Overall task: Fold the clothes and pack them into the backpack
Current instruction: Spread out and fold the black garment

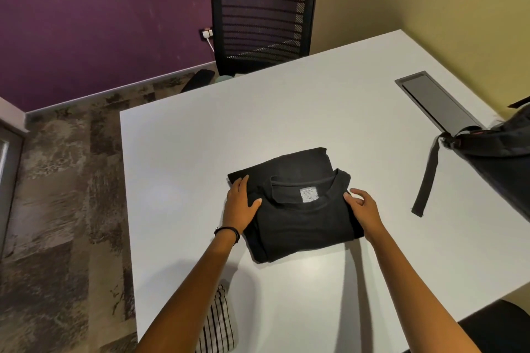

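A black T-shirt (298, 218) lies folded into a compact rectangle in the middle of the white table (286, 112), collar and grey label facing up. My left hand (241, 203) rests on its left edge with fingers straight and thumb on top of the cloth. At the shirt's right edge, my right hand (362, 206) touches the fabric with its thumb, fingers loosely bent. The dark backpack (504, 152) sits at the table's right edge, partly out of frame, with a black strap (427, 178) trailing across the table.
A black mesh office chair (263, 17) stands at the table's far side. A grey cable hatch (436, 100) is set into the table at the right. Checked cloth (218, 327) hangs off the near edge below my left arm. Patterned carpet lies to the left.
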